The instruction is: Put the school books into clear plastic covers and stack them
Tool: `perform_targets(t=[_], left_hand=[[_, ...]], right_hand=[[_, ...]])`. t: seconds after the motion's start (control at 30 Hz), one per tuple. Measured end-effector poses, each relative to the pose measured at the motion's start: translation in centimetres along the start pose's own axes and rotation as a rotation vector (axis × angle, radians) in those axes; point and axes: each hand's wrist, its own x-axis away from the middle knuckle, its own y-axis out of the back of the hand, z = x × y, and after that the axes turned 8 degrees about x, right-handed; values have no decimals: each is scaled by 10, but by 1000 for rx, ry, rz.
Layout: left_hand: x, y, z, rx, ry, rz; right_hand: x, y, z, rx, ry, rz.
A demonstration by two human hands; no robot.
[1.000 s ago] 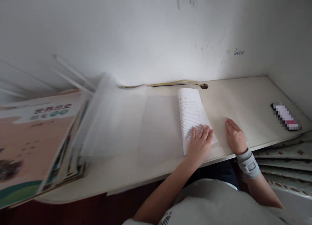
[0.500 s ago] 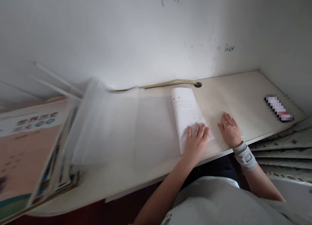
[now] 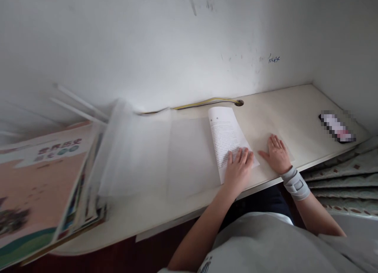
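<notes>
My left hand (image 3: 238,169) lies flat with fingers spread on the lower part of a white printed page (image 3: 226,135). The page is dense with small characters, and its left side curls over; whether it belongs to a booklet I cannot tell. My right hand (image 3: 277,154) rests open, palm down, to the right of the page, thumb stretched toward it. It seems to press on a clear, thin plastic sheet (image 3: 189,155) that spreads under the page to both sides. A grey wrist support wraps my right wrist.
At the left is a stack of books (image 3: 53,178) with a pink cover on top. Translucent plastic sheets (image 3: 132,155) stand beside it. A cable (image 3: 203,103) runs along the wall to a desk hole (image 3: 239,103). A phone (image 3: 336,126) lies far right, near a patterned curtain (image 3: 339,174).
The view has turned slightly left, so the books sit further right in it. My right thumb has spread further from the fingers. My left hand stays on the page.
</notes>
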Motion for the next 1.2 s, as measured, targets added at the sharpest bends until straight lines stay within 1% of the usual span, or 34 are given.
perform_targets(t=[0.07,0.2,0.4,0.53,0.67,0.73,0.8,0.87,0.93,1.0,1.1,1.2], left_hand=[[0,0,0,-3,-4,2],[1,1,1,3,2,5],[1,1,0,11,5,-13],[2,3,0,12,5,-16],[-4,11,-6,5,7,-4],[-13,14,-15,10,-6,-22],[-23,15,-26,20,-24,-45],[-33,12,-35,29,-31,-44],[-40,7,-41,33,-28,-23],[-43,3,-43,32,-43,-1],[-39,1,-44,33,-117,29],[-33,-3,-47,45,-192,43]], right_hand=[[3,-2,4,11,-17,3],[5,-3,7,-15,3,4],[5,-3,8,-35,8,-61],[4,8,10,-12,15,-109],[0,25,6,-23,-79,-33],[-3,30,1,-104,-137,-23],[-6,32,-4,-265,-169,-30],[-8,31,-9,-429,-189,-25],[-8,28,-11,-526,-185,-21],[-7,25,-12,-555,-155,-43],[-5,20,-12,-552,-84,-80],[-4,17,-14,-592,-71,-100]])
